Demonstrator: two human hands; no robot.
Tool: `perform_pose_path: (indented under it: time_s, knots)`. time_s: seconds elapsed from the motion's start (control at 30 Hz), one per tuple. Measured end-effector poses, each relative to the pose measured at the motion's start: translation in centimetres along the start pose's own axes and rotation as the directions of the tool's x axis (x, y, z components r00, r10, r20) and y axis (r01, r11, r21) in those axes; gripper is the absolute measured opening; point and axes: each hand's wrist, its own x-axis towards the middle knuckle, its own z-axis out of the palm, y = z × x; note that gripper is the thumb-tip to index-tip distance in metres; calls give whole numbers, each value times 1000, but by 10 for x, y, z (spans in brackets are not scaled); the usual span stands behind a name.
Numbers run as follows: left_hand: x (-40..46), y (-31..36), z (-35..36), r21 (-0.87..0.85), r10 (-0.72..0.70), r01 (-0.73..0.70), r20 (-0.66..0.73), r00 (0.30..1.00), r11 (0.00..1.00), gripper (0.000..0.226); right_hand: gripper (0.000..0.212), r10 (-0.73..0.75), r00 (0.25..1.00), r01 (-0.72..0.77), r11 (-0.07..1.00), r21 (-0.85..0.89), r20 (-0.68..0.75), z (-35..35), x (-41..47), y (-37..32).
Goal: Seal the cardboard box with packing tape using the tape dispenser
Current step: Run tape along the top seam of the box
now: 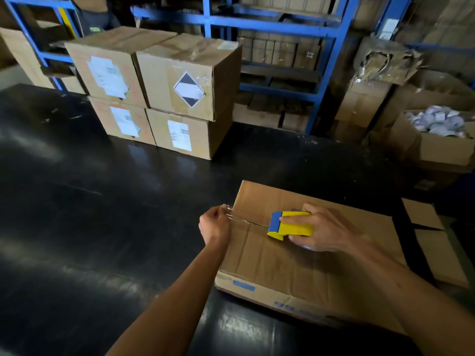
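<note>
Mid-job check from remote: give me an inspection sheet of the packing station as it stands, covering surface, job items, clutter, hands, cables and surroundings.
Surface: black glossy table, reflections, some small scraps near the far edge.
Job's things: cardboard box lying flat, flaps closed; clear tape strip stretched along the centre seam from its left edge; yellow and blue tape dispenser on the box top.
Clutter: four stacked cartons with labels at the far side of the table.
Hands: left hand pinches the tape end at the box's left edge; right hand grips the dispenser.
Cables: nothing seen.
Surroundings: blue shelving with stock; open carton of white items at right; flattened cardboard beside the box.
</note>
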Motion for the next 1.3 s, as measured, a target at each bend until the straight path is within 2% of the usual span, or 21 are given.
perform_pose_path:
  time_s: [0.2,0.4,0.5,0.57,0.6,0.63,0.7,0.77,0.8,0.87,0.93,1.0,1.1,1.23,1.3]
  knots:
    - [10,-21,2,-29,-113,113,-14,993,993,21,62,-25,999,26,1000,-15,30,-2,4,-3]
    - [16,-27,4,-57,-162,164,44,986,985,21,60,-32,999,33,999,-18,44,-4,2,-3]
    - [12,-28,5,-16,-146,147,44,988,989,18,59,-33,998,34,999,-26,51,-6,1,-4]
    - [6,-24,5,77,-61,59,29,998,995,17,58,-33,998,34,999,-17,50,-7,0,-5]
    - [4,-22,5,163,-6,0,36,999,987,25,58,-34,998,34,999,-10,49,-7,-1,-5]
    - [3,-22,4,258,19,-36,67,998,966,47,57,-37,998,37,999,-6,49,-7,-1,-5]
    - [8,-23,2,390,-53,-2,130,990,921,79,57,-41,998,41,999,-3,48,-6,-2,-4]
    - [12,-27,-2,462,-72,-12,164,984,887,83,57,-40,998,40,999,6,52,-6,-1,-4]
    - [14,-30,-5,490,0,-92,184,983,867,78,57,-41,998,41,999,2,52,-6,-1,-3]
    - [12,-31,-10,498,258,-348,242,935,795,65,57,-46,998,46,999,-2,44,-5,0,-2]
    - [9,-35,-8,468,392,-546,391,833,694,60,57,-50,998,50,999,8,47,-4,0,-1]
    - [6,-41,-4,471,336,-622,557,759,626,61,57,-50,997,48,999,21,57,-3,0,0]
    - [11,-50,-3,527,241,-667,660,711,526,61,58,-46,995,45,999,13,83,-4,1,-1]
    - [22,-57,-13,433,247,-730,745,620,529,65,57,-21,995,20,1000,11,97,-3,8,-4]
    - [22,-57,-15,437,218,-732,761,611,523,67,57,-12,995,13,1000,-11,101,-4,11,-5]
